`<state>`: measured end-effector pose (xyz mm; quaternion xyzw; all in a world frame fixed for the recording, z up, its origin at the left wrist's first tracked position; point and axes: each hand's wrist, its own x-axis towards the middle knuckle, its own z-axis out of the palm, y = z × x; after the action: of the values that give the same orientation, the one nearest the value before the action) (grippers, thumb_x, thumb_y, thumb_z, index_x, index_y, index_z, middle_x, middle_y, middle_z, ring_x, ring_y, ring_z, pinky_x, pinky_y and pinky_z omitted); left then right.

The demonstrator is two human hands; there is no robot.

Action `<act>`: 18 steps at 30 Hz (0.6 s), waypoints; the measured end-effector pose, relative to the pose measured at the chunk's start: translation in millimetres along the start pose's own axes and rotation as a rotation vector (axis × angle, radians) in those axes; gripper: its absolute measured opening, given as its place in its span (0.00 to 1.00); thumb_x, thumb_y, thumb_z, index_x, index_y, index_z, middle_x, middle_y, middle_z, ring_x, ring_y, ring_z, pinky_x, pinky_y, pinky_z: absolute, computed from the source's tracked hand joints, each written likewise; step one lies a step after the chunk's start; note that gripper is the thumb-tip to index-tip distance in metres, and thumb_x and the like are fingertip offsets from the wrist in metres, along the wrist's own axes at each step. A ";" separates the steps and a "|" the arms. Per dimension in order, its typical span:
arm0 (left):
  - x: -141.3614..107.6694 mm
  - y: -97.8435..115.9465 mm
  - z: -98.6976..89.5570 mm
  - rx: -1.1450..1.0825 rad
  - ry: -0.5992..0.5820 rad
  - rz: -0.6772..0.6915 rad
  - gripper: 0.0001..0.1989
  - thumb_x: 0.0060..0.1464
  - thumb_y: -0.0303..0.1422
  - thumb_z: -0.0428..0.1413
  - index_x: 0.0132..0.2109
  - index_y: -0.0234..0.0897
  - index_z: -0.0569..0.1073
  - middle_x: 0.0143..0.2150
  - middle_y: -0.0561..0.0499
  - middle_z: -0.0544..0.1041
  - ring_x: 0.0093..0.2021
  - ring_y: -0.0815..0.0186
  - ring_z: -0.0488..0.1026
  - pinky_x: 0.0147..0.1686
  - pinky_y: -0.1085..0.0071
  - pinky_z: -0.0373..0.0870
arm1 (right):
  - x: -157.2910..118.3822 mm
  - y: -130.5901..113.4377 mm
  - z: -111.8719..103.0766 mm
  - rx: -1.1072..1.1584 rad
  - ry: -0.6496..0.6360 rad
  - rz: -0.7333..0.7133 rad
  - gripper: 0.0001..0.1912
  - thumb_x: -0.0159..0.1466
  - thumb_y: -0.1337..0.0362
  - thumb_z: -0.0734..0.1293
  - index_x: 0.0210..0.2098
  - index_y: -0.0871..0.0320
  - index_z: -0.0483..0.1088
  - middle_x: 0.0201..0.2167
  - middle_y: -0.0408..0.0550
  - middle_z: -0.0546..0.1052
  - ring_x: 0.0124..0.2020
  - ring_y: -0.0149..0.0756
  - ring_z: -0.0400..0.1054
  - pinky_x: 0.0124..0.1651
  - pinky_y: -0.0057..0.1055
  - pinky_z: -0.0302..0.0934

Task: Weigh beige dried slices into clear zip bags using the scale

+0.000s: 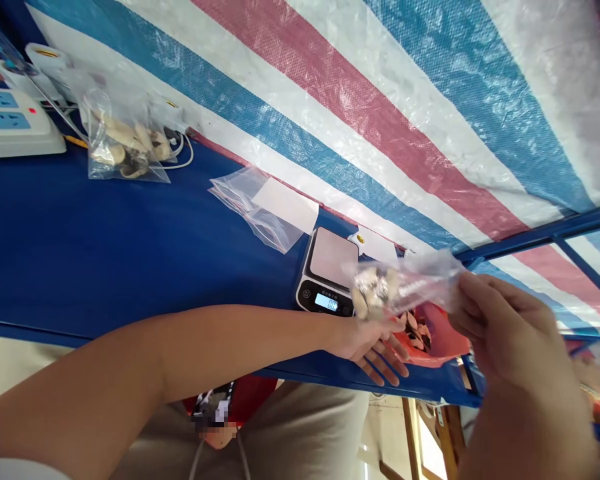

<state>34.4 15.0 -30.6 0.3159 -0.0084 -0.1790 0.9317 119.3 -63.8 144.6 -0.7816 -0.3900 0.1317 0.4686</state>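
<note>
My right hand (503,320) is closed on the upper end of a clear plastic bag (420,277). Pale, dark-edged dried pieces (373,290) lie in the bag's far end, which hangs beside the kitchen scale (333,257) and partly covers its right edge. My left hand (375,347) reaches across in front of the scale, fingers spread, just below the bag; nothing is in its grasp. Under the bag, a red plastic bag (447,337) stands open with loose dried pieces (415,330) inside. The scale's display is lit, its digits partly blurred.
Flat clear bags (260,210) and a white card (287,203) lie left of the scale on the blue table (130,253). Farther left are a filled clear bag (127,143) and a power strip (15,123). A striped tarp (300,87) rises behind; metal bars (545,233) stand right.
</note>
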 end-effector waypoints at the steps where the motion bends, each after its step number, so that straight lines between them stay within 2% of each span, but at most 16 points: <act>1: -0.6 -0.5 1.9 0.012 0.036 -0.014 0.28 0.52 0.58 0.60 0.42 0.35 0.76 0.41 0.46 0.81 0.38 0.62 0.80 0.41 0.63 0.76 | 8.7 3.4 16.2 0.006 0.059 0.039 0.22 0.59 0.47 0.77 0.24 0.55 0.69 0.16 0.35 0.58 0.17 0.25 0.48 0.17 0.26 0.43; 2: -0.6 -0.8 3.6 0.021 0.061 -0.028 0.26 0.53 0.57 0.60 0.41 0.36 0.76 0.40 0.47 0.81 0.38 0.62 0.80 0.41 0.64 0.76 | 16.2 9.4 32.6 -0.031 0.064 0.085 0.22 0.59 0.45 0.77 0.25 0.55 0.70 0.16 0.36 0.60 0.17 0.25 0.49 0.17 0.26 0.42; 4: 1.0 -1.4 5.6 0.035 0.084 -0.041 0.20 0.54 0.49 0.60 0.40 0.35 0.76 0.38 0.48 0.80 0.36 0.63 0.79 0.41 0.64 0.76 | 26.7 27.1 61.1 -0.103 -0.065 0.175 0.25 0.56 0.43 0.76 0.22 0.55 0.67 0.15 0.36 0.59 0.16 0.25 0.48 0.17 0.28 0.41; 5: 2.3 -1.5 6.0 0.041 0.094 -0.039 0.16 0.55 0.45 0.60 0.40 0.35 0.77 0.38 0.48 0.80 0.35 0.64 0.79 0.41 0.65 0.76 | 29.7 37.5 71.3 -0.121 -0.124 0.192 0.25 0.55 0.42 0.76 0.21 0.56 0.67 0.15 0.36 0.59 0.16 0.26 0.49 0.18 0.28 0.43; 7: 5.2 -1.4 6.1 0.055 0.099 -0.041 0.12 0.55 0.39 0.58 0.39 0.35 0.77 0.37 0.48 0.79 0.34 0.65 0.78 0.41 0.65 0.75 | 31.9 56.3 81.9 -0.127 -0.155 0.198 0.26 0.54 0.41 0.75 0.21 0.56 0.67 0.15 0.37 0.60 0.17 0.26 0.50 0.18 0.28 0.44; 10: 6.8 -0.8 6.3 0.073 0.104 -0.061 0.09 0.54 0.36 0.58 0.38 0.34 0.77 0.36 0.48 0.78 0.34 0.65 0.78 0.41 0.65 0.75 | 29.4 69.6 80.0 -0.072 -0.087 0.223 0.25 0.54 0.41 0.75 0.25 0.56 0.69 0.16 0.35 0.60 0.17 0.26 0.50 0.19 0.28 0.44; 15: 3.9 -1.5 5.7 0.070 0.110 -0.010 0.10 0.49 0.37 0.62 0.37 0.35 0.76 0.35 0.50 0.78 0.35 0.65 0.78 0.42 0.64 0.76 | 11.4 56.9 72.2 0.205 0.102 0.256 0.21 0.52 0.48 0.78 0.32 0.57 0.71 0.20 0.33 0.60 0.18 0.23 0.49 0.19 0.24 0.43; 18: 8.8 -6.6 0.7 0.098 0.076 0.022 0.10 0.45 0.34 0.61 0.36 0.36 0.76 0.35 0.50 0.77 0.35 0.64 0.78 0.42 0.62 0.77 | -8.4 53.5 76.2 0.403 0.118 0.263 0.17 0.54 0.53 0.76 0.37 0.55 0.72 0.26 0.36 0.67 0.19 0.24 0.55 0.19 0.24 0.47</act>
<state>40.3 6.8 -34.8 0.3678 0.0149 -0.1559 0.9166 96.2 -35.7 58.5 -0.7227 -0.2229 0.2209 0.6158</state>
